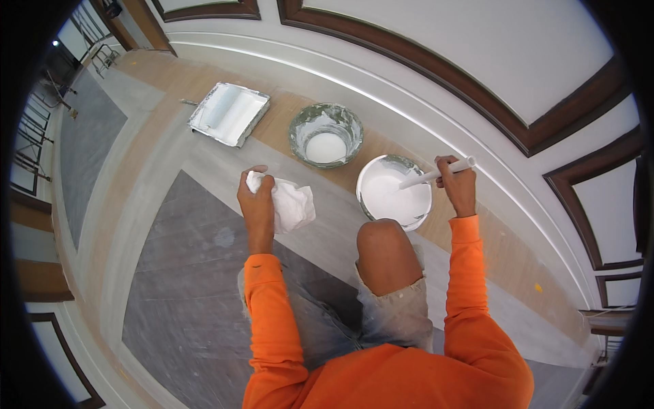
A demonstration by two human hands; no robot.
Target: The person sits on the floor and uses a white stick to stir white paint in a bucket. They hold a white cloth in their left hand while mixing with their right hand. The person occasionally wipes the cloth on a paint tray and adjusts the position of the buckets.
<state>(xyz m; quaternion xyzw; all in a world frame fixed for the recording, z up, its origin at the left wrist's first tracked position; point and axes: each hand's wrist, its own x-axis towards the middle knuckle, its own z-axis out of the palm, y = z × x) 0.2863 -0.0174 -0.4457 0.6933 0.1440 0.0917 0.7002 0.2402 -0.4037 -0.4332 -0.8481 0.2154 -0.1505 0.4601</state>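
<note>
My right hand (456, 183) is closed round a white stick (436, 174), which looks like a length of pipe. Its lower end dips into white paint in a round bucket (360, 198) in front of my knee. In my left hand (257, 204) is a crumpled white cloth (293, 204), held between thumb and fingers above the floor, left of the bucket. Just beyond stands a second, dark green bucket (296, 129), its inner wall smeared with paint and some white liquid at the bottom.
A paint tray (238, 140) coated in white lies at the far left of the buckets, with a handle-like piece sticking out of its left side. A white wall (470, 146) with brown-framed panels runs along the far and right sides. Metal frames (102, 60) stand far left.
</note>
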